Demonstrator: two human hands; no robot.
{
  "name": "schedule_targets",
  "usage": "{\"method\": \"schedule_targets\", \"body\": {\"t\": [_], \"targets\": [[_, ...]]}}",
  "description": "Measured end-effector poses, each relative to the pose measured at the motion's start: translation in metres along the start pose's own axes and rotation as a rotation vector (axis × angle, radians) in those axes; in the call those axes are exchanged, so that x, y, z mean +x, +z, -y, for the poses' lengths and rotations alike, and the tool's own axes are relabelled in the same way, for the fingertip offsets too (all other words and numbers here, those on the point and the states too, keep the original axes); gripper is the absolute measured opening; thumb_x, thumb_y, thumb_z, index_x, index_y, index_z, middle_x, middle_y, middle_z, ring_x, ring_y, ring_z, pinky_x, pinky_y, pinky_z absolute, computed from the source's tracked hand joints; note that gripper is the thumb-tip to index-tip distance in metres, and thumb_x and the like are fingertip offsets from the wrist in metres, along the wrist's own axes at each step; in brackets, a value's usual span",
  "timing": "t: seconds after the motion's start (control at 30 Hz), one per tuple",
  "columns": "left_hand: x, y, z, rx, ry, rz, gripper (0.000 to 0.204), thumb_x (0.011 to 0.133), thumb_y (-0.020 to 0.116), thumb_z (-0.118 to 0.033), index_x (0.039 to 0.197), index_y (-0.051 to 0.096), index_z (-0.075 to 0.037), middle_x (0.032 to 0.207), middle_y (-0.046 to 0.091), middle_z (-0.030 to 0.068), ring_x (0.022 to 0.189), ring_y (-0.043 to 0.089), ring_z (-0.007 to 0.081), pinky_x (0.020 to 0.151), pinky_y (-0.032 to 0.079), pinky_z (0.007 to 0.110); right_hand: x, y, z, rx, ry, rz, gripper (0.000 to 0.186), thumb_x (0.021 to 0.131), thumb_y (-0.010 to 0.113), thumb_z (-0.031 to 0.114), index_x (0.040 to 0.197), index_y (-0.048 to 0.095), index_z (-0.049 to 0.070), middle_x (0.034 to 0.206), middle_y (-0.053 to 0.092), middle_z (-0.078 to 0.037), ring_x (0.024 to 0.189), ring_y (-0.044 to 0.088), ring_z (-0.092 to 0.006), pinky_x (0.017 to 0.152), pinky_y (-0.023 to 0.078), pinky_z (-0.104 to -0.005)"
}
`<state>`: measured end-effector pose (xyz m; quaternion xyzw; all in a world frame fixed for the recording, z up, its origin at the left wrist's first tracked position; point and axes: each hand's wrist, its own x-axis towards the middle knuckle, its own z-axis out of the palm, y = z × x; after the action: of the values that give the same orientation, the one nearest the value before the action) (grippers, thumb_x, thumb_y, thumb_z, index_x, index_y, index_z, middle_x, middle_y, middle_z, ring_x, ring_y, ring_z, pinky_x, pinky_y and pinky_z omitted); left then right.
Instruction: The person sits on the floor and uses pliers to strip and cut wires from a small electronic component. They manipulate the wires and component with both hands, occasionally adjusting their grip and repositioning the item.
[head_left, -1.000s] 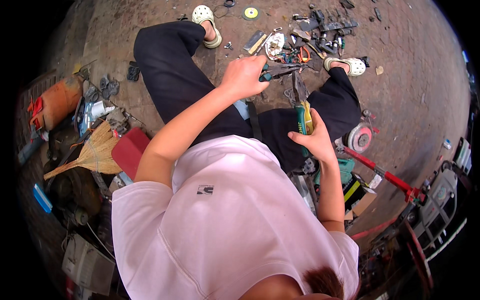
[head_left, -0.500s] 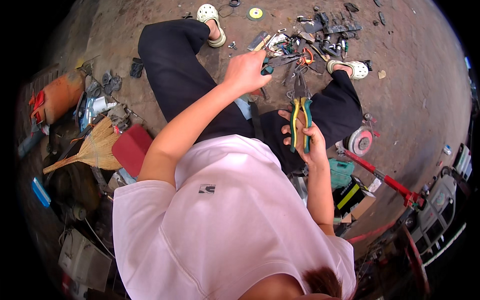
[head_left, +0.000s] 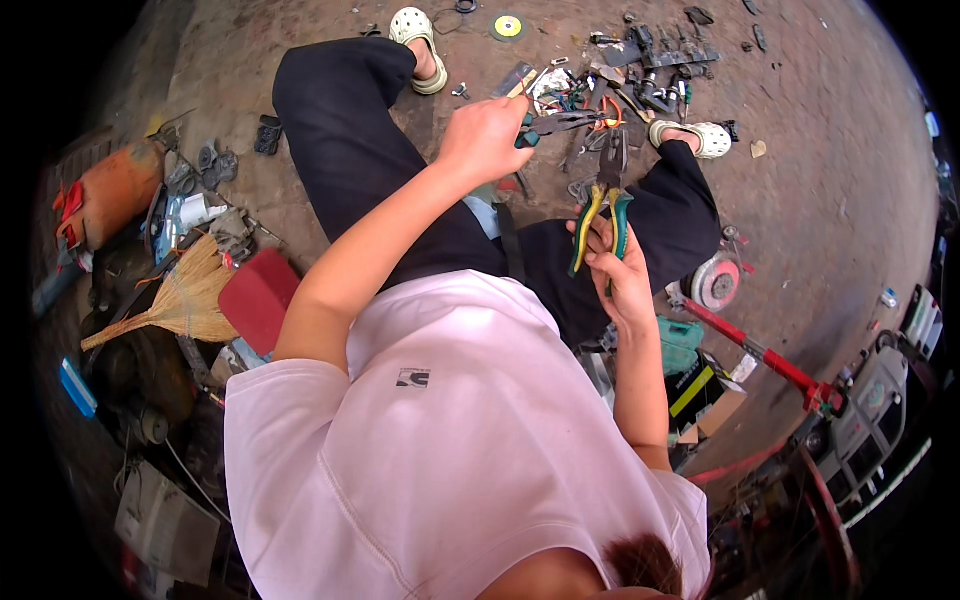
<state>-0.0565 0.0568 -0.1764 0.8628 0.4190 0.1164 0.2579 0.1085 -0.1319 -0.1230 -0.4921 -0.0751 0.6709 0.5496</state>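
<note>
My left hand (head_left: 480,140) is closed around dark-green-handled pliers (head_left: 560,124), whose long metal jaws point right, over the floor between my legs. My right hand (head_left: 622,275) grips a second pair of pliers with yellow and green handles (head_left: 613,163), jaws pointing away from me, above my right thigh. The two tools are apart, with the right one's tip just below and right of the left one's. Beyond both lies a pile of hand tools and metal parts (head_left: 660,90), including orange-handled pliers (head_left: 608,112), partly hidden.
At left lie a straw broom (head_left: 190,300), a red pad (head_left: 255,300), an orange cylinder (head_left: 115,195) and clutter. At right are a pink-centred disc part (head_left: 716,285), a red jack (head_left: 770,360), a teal case (head_left: 680,345) and a vehicle (head_left: 870,410). A yellow-centred disc (head_left: 508,27) lies ahead.
The pliers in my right hand have turned so both handles show and have risen slightly over the last half second, with my fingers shifting on them. My left hand has moved slightly forward.
</note>
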Motion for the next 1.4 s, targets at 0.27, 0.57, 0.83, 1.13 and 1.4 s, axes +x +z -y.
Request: {"method": "schedule_targets", "body": {"t": [0.27,0.57,0.83,1.13,1.4], "targets": [[-0.002,-0.005,-0.003,-0.014,-0.012,0.078,0.029,0.066,0.07,-0.02,0.084,0.053,-0.004,0.076,0.061,0.0109,0.077,0.062,0.0323,0.065,0.049,0.043,0.006,-0.007,-0.002,-0.366,-0.055,-0.128,0.04,0.073,0.048,-0.013,0.11,0.049,0.001,0.109,0.053,-0.005,0.114,0.053,-0.0199,0.089,0.041,-0.0255],[-0.002,-0.01,-0.013,0.063,-0.052,0.133,0.026,0.066,0.069,-0.019,0.082,0.055,-0.003,0.078,0.063,0.0133,0.076,0.063,0.034,0.065,0.05,0.044,0.009,-0.011,-0.003,-0.892,-0.19,-0.223,0.031,0.075,0.051,-0.007,0.104,0.051,0.003,0.087,0.052,-0.005,0.076,0.051,-0.013,0.067,0.043,-0.0256],[0.001,-0.01,-0.016,0.107,-0.014,0.102,0.026,0.065,0.069,-0.015,0.083,0.055,-0.001,0.078,0.063,0.0143,0.077,0.064,0.0337,0.065,0.05,0.044,0.011,-0.012,-0.004,-1.099,-0.301,-0.241,0.021,0.079,0.054,-0.004,0.099,0.051,0.003,0.08,0.051,-0.005,0.074,0.05,-0.0128,0.069,0.043,-0.0257],[0.004,-0.014,-0.016,0.153,-0.029,0.294,0.03,0.066,0.071,-0.016,0.086,0.055,0.001,0.082,0.064,0.017,0.081,0.065,0.0341,0.069,0.052,0.044,0.01,0.001,0.008,-1.499,-0.355,-0.315,0.032,0.078,0.055,-0.005,0.109,0.05,0.001,0.107,0.05,-0.022,0.087,0.055,-0.044,0.077,0.046,-0.0442],[0.013,-0.02,-0.028,0.008,-0.1,0.459,0.053,0.068,0.07,-0.018,0.106,0.04,0.002,0.087,0.062,0.0247,0.085,0.063,0.0395,0.073,0.051,0.046,0.02,-0.009,0.004,-1.585,-0.305,-0.327,0.042,0.076,0.057,-0.005,0.117,0.047,0.001,0.112,0.048,-0.023,0.093,0.055,-0.0464,0.077,0.046,-0.049]]}}
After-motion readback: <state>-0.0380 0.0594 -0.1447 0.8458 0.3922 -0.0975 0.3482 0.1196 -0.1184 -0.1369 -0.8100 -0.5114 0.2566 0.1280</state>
